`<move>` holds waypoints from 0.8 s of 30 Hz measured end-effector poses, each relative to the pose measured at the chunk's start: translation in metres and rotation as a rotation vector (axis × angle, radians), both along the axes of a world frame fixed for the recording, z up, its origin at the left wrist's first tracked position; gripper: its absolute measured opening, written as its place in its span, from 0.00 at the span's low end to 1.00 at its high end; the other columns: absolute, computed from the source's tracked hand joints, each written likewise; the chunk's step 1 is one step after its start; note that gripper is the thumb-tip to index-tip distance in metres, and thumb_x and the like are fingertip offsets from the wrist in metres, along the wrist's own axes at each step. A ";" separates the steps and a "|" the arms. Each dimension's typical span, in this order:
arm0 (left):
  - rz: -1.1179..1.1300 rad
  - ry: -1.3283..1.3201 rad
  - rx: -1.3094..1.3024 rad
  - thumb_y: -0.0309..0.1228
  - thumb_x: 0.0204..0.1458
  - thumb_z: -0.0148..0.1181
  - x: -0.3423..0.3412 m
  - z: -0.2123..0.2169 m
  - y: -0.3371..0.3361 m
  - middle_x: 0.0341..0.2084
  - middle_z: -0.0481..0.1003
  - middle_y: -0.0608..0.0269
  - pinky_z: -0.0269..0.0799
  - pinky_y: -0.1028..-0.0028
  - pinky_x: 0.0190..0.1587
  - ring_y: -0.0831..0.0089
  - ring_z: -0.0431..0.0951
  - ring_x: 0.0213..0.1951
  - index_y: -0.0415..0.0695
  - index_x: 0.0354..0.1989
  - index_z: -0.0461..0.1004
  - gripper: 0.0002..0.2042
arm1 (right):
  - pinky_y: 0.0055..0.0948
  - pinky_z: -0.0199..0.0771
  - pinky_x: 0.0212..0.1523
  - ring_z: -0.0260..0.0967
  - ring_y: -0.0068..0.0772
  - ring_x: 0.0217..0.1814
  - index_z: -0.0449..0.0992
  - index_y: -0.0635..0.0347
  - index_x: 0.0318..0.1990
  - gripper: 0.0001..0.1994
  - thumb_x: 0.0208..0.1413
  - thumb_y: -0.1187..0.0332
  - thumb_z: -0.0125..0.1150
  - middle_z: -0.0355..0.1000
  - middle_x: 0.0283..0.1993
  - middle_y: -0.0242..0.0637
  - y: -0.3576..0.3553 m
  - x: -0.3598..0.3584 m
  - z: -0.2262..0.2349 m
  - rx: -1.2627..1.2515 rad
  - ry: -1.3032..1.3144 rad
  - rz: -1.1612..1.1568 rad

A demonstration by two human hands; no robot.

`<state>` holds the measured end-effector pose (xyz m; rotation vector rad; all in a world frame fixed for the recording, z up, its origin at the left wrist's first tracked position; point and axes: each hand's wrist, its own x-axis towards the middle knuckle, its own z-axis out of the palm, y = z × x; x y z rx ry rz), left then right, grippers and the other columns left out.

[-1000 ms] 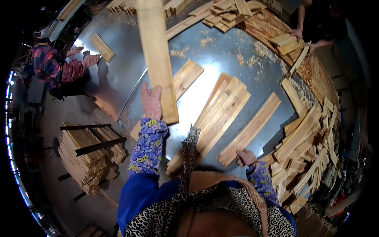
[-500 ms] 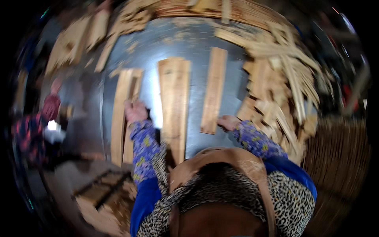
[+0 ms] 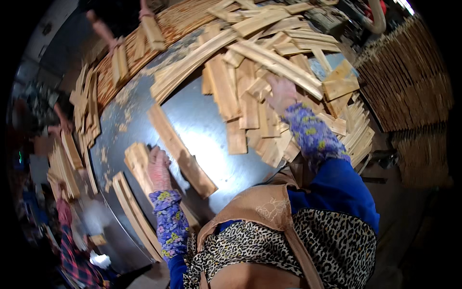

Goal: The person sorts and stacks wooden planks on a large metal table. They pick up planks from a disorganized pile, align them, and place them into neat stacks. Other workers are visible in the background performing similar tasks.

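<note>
My left hand [image 3: 159, 168] is closed around the right edge of a stack of wooden boards [image 3: 138, 156] lying on the grey metal table [image 3: 108, 147]. To its left lies another narrow stack of boards [image 3: 134, 214]. A single board [image 3: 180, 151] rests slantwise to its right, apart from the hand. Over the heap of loose wooden slats [image 3: 236, 86], my right hand [image 3: 281, 94] has its fingers and thumb around the end of a short wooden piece [image 3: 260, 89]. Part of its grip is hidden by the surrounding slats.
Long slats [image 3: 274, 65] lie crosswise over the heap. Tall stacked wood [image 3: 404, 77] stands at the right. Across the table, another person's hands [image 3: 115, 44] hold boards. More co-workers' arms [image 3: 62, 212] and boards [image 3: 65, 166] are at the left. Wood shavings [image 3: 122, 103] litter the table.
The view has swung right. My left hand has gone from the leftmost boards to the middle stack. My right hand has moved from beside the single board into the heap.
</note>
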<state>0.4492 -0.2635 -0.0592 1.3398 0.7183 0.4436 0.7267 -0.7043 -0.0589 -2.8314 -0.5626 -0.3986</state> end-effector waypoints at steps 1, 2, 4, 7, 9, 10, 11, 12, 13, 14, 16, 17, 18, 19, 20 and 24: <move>-0.053 0.108 0.046 0.34 0.64 0.68 -0.022 0.000 0.036 0.39 0.78 0.64 0.75 0.76 0.38 0.78 0.75 0.34 0.32 0.67 0.73 0.26 | 0.55 0.77 0.57 0.77 0.56 0.58 0.72 0.52 0.68 0.34 0.55 0.53 0.73 0.79 0.48 0.54 0.029 -0.028 0.012 -0.059 -0.035 -0.092; -0.107 0.180 0.081 0.35 0.65 0.68 -0.035 -0.018 0.060 0.39 0.77 0.65 0.75 0.76 0.38 0.78 0.75 0.34 0.32 0.66 0.73 0.26 | 0.55 0.78 0.55 0.78 0.55 0.57 0.71 0.52 0.68 0.35 0.54 0.55 0.74 0.78 0.47 0.53 0.052 -0.044 0.018 -0.138 -0.100 -0.183; -0.185 0.164 -0.004 0.37 0.65 0.68 -0.004 -0.064 0.019 0.37 0.78 0.66 0.78 0.74 0.39 0.77 0.78 0.35 0.36 0.65 0.74 0.25 | 0.58 0.81 0.52 0.80 0.58 0.55 0.70 0.56 0.69 0.36 0.52 0.57 0.74 0.79 0.51 0.53 0.034 -0.002 0.030 -0.208 0.251 -0.175; -0.360 0.142 -0.064 0.37 0.65 0.68 0.033 -0.055 -0.049 0.43 0.80 0.65 0.80 0.73 0.42 0.78 0.78 0.37 0.37 0.65 0.75 0.24 | 0.55 0.83 0.55 0.81 0.56 0.56 0.69 0.60 0.70 0.39 0.55 0.50 0.72 0.81 0.52 0.59 0.051 0.000 0.057 -0.201 0.460 -0.016; -0.488 0.174 -0.255 0.46 0.67 0.66 0.056 -0.043 -0.093 0.50 0.82 0.55 0.83 0.66 0.46 0.69 0.83 0.43 0.37 0.66 0.74 0.28 | 0.49 0.87 0.54 0.84 0.50 0.53 0.72 0.61 0.68 0.35 0.58 0.50 0.71 0.84 0.51 0.55 0.083 -0.044 0.079 -0.047 0.814 -0.035; -0.547 0.228 -0.411 0.49 0.68 0.64 0.064 -0.054 -0.106 0.53 0.82 0.52 0.84 0.62 0.47 0.63 0.84 0.45 0.37 0.67 0.73 0.30 | 0.46 0.88 0.48 0.84 0.50 0.49 0.76 0.60 0.62 0.26 0.60 0.55 0.70 0.84 0.48 0.49 0.095 -0.054 0.041 -0.066 0.910 0.089; -0.432 0.117 -0.637 0.50 0.68 0.65 0.064 -0.077 -0.115 0.52 0.82 0.50 0.86 0.59 0.48 0.58 0.85 0.45 0.36 0.67 0.73 0.30 | 0.45 0.85 0.53 0.83 0.50 0.53 0.76 0.59 0.64 0.26 0.64 0.55 0.67 0.84 0.50 0.50 0.118 -0.077 0.032 -0.049 0.940 0.229; -0.297 -0.002 -0.860 0.50 0.68 0.66 0.063 -0.095 -0.119 0.52 0.82 0.47 0.87 0.57 0.48 0.53 0.85 0.45 0.34 0.67 0.72 0.31 | 0.44 0.83 0.58 0.82 0.49 0.57 0.76 0.59 0.65 0.25 0.67 0.54 0.64 0.83 0.53 0.51 0.136 -0.112 0.053 -0.002 0.924 0.361; -0.564 0.263 -0.947 0.53 0.66 0.67 0.058 -0.046 -0.120 0.55 0.82 0.45 0.85 0.52 0.56 0.48 0.85 0.51 0.34 0.66 0.73 0.34 | 0.42 0.80 0.63 0.81 0.48 0.61 0.75 0.58 0.67 0.25 0.70 0.54 0.61 0.82 0.55 0.52 0.130 -0.140 0.070 0.077 0.904 0.410; -0.478 0.121 -0.894 0.49 0.65 0.69 0.055 -0.024 -0.127 0.55 0.82 0.48 0.84 0.56 0.59 0.51 0.84 0.53 0.32 0.66 0.73 0.32 | 0.41 0.78 0.68 0.79 0.47 0.65 0.75 0.58 0.69 0.24 0.73 0.53 0.58 0.82 0.57 0.52 0.121 -0.153 0.085 0.181 0.867 0.436; -0.369 0.047 -0.668 0.42 0.64 0.70 0.056 -0.068 -0.104 0.54 0.82 0.50 0.81 0.62 0.61 0.53 0.84 0.54 0.32 0.65 0.73 0.29 | 0.39 0.75 0.72 0.75 0.44 0.72 0.73 0.56 0.72 0.25 0.76 0.52 0.54 0.81 0.62 0.50 0.077 -0.151 0.085 0.504 0.777 0.385; -0.376 0.093 -0.509 0.35 0.62 0.69 0.059 -0.072 -0.092 0.54 0.82 0.51 0.79 0.64 0.61 0.56 0.83 0.53 0.32 0.67 0.73 0.28 | 0.38 0.75 0.72 0.76 0.43 0.70 0.73 0.55 0.73 0.25 0.76 0.53 0.54 0.81 0.61 0.48 0.043 -0.137 0.040 0.821 0.680 0.291; -0.480 0.030 -0.219 0.36 0.65 0.64 0.062 -0.090 -0.062 0.54 0.83 0.51 0.82 0.59 0.60 0.58 0.84 0.55 0.31 0.65 0.74 0.25 | 0.37 0.76 0.71 0.76 0.42 0.70 0.72 0.58 0.73 0.24 0.76 0.56 0.54 0.81 0.61 0.48 0.019 -0.126 0.013 0.969 0.560 0.183; -0.455 0.022 -0.198 0.35 0.64 0.66 0.058 -0.080 -0.054 0.53 0.83 0.52 0.79 0.61 0.61 0.59 0.83 0.54 0.31 0.66 0.73 0.27 | 0.37 0.76 0.71 0.76 0.42 0.69 0.72 0.61 0.73 0.24 0.76 0.60 0.55 0.80 0.62 0.48 -0.008 -0.116 0.004 1.060 0.361 0.059; -0.420 0.026 -0.185 0.35 0.62 0.68 0.047 -0.060 -0.048 0.53 0.83 0.53 0.77 0.63 0.61 0.60 0.82 0.52 0.31 0.67 0.73 0.28 | 0.37 0.76 0.70 0.76 0.41 0.68 0.71 0.63 0.73 0.24 0.76 0.63 0.55 0.80 0.62 0.48 -0.034 -0.110 -0.002 1.094 0.146 -0.049; -0.295 0.422 0.254 0.40 0.59 0.69 -0.004 0.000 -0.007 0.52 0.83 0.46 0.79 0.60 0.56 0.54 0.85 0.51 0.32 0.64 0.73 0.30 | 0.35 0.73 0.72 0.75 0.38 0.68 0.69 0.72 0.73 0.24 0.72 0.74 0.60 0.78 0.66 0.46 -0.064 -0.116 0.005 1.314 0.187 -0.227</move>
